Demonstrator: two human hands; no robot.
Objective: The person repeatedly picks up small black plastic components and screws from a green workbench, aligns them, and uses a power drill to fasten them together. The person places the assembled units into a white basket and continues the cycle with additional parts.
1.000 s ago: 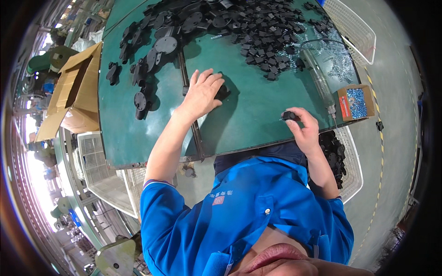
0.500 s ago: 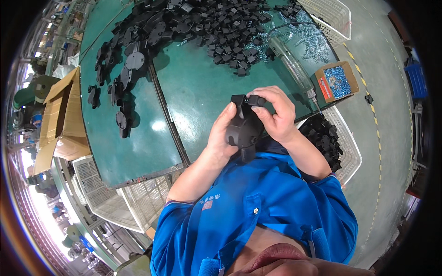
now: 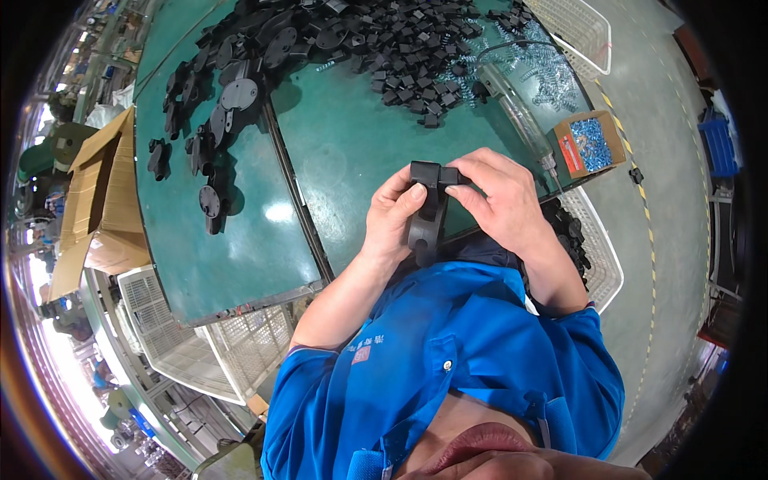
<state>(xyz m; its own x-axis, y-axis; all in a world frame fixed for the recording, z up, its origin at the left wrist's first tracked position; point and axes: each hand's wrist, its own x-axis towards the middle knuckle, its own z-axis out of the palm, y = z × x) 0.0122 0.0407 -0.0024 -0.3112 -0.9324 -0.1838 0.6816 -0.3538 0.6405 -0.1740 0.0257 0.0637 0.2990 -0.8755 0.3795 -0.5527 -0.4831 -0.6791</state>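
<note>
Black plastic bracket [image 3: 426,224], a rounded disc-like body with a squared block at its top, is held up over the near edge of the green worktable [image 3: 336,152], just in front of the person's chest. The left hand [image 3: 392,220] wraps its body, thumb pressed on the upper face. The right hand [image 3: 496,196] pinches a small black block [image 3: 450,175] between thumb and fingertips, touching the bracket's squared top from the right. Both hands are closed firmly on their parts.

To seat it well, I judge the left hand should keep the bracket steady while the right lines the block up squarely and presses straight in, not at a tilt.

Farther away lies a heap of small black blocks [image 3: 416,48], with larger black discs [image 3: 232,96] to the left, metal springs [image 3: 552,72] and a small carton of blue parts [image 3: 592,144] to the right. A cardboard box [image 3: 88,200] stands far left.
</note>
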